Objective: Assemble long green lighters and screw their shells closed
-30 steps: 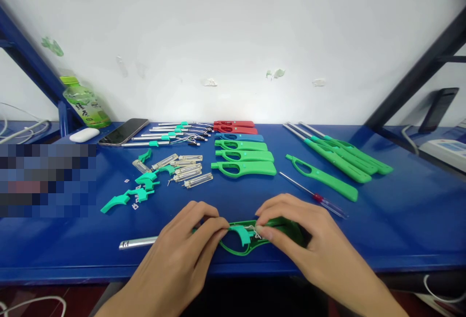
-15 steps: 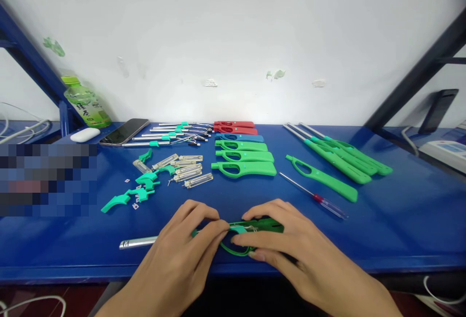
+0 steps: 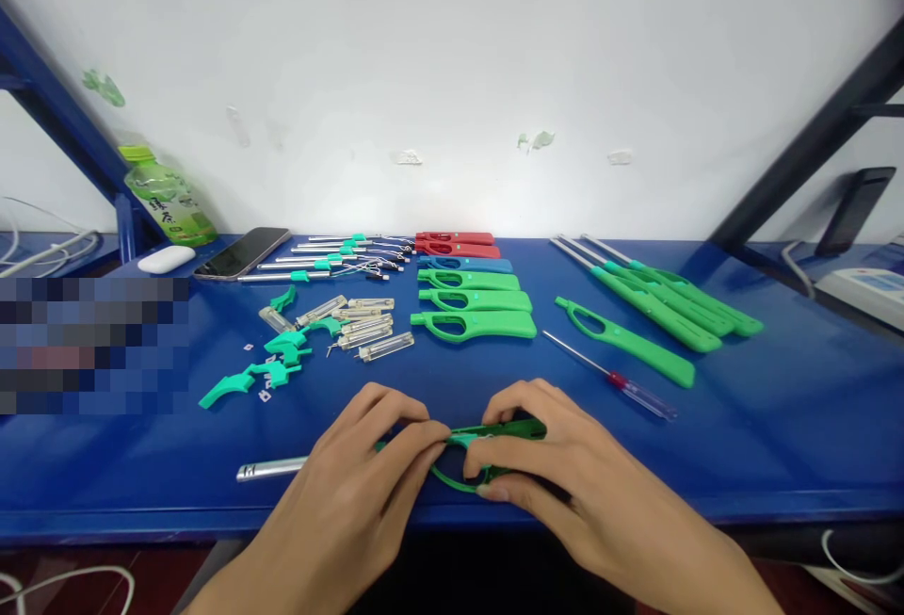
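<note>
At the front edge of the table lies a partly assembled long-nozzle lighter, its green handle shell (image 3: 523, 428) open toward me. Its silver metal tube (image 3: 272, 470) sticks out to the left from under my left hand (image 3: 371, 474). That hand is closed, with thumb and fingers pinching the neck where tube and shell meet. My right hand (image 3: 565, 464) grips the handle around its trigger loop, with fingertips inside the opening. A teal part (image 3: 460, 440) shows in the shell between my hands. Both palms hide much of the lighter.
Beyond my hands lie green trigger pieces (image 3: 233, 387), clear fuel tanks (image 3: 385, 347), metal tubes with wires (image 3: 275, 276) and handle shells (image 3: 494, 325). On the right are a screwdriver (image 3: 639, 398), a loose green shell (image 3: 650, 356) and lighters with tubes (image 3: 653, 314). A phone (image 3: 244, 252) and bottle (image 3: 169, 201) stand back left.
My right fingers have shifted slightly over the trigger loop, with the index finger now covering more of the teal part and wires. My left hand keeps its pinch on the neck.
</note>
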